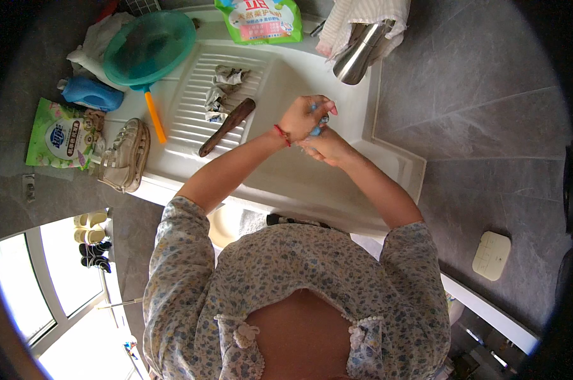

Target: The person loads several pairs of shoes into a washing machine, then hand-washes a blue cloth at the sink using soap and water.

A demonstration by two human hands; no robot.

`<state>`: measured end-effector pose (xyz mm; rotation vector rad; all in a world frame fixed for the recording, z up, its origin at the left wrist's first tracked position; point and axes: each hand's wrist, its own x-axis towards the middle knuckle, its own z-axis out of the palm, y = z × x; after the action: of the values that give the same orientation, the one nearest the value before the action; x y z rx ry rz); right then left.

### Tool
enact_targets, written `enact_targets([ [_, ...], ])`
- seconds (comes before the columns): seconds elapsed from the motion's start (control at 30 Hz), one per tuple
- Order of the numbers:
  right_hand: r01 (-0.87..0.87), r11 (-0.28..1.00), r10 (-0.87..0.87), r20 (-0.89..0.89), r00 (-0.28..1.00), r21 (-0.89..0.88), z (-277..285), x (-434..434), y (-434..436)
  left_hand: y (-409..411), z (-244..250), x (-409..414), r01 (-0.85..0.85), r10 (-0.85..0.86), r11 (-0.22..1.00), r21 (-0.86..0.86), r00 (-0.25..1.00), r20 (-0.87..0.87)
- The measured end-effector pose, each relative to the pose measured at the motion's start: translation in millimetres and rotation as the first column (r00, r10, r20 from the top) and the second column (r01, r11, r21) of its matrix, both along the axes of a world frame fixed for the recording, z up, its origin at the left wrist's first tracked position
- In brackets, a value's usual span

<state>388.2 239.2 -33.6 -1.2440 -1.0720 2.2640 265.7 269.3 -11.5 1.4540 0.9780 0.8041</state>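
Over the basin of a white laundry sink, my left hand (307, 118), with a red cord bracelet at the wrist, is curled with its fingers bent. My right hand (328, 146) presses against it from below. Bits of a small blue thing (316, 131) show between the fingers of both; its kind is hidden. To their left, a dark wooden laundry paddle (228, 126) lies slanting on the ribbed washboard (186, 111). Crumpled pale fabric with dark marks (216, 99) is beside the paddle on the ribs.
Left on the ledge are a green basin (172, 35), an orange handle (155, 116), a blue bottle (94, 94), light shoes (127, 156) and a green packet (60, 135). Behind the sink stands another packet (265, 21). A metal vessel (358, 54) and striped cloth (365, 12) are at back right.
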Motion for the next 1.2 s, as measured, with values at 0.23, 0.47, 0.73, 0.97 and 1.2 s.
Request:
enact_targets([
  [0.23, -0.226, 0.693, -0.321, 0.574, 0.753, 0.685, -69, -17, 5, 9, -71, 25, -0.520, 0.538, 0.838, 0.165, 0.837, -0.099],
  [0.47, -0.132, 0.876, -0.241, 0.660, 0.712, 0.463, -87, -6, 15, 8, -89, 16, -0.495, 0.447, 0.850, -0.179, 0.858, -0.252],
  [0.73, 0.270, 0.879, -0.439, -0.444, 0.781, -0.393, -39, 33, 8, -9, -50, -54, 0.167, 0.060, 0.877, -0.450, 0.892, 0.448],
  [0.97, 0.570, 0.777, -0.630, -0.328, 0.704, -0.268, -21, 28, 0, -32, -46, -57, 0.137, -0.145, 0.946, -0.295, 0.989, -0.006],
  [1.2, 0.741, 0.623, -0.777, -0.301, 0.552, -0.249, -4, 37, 0, -36, -49, -63, 0.078, 0.297, 0.842, -0.534, 0.760, 0.579],
])
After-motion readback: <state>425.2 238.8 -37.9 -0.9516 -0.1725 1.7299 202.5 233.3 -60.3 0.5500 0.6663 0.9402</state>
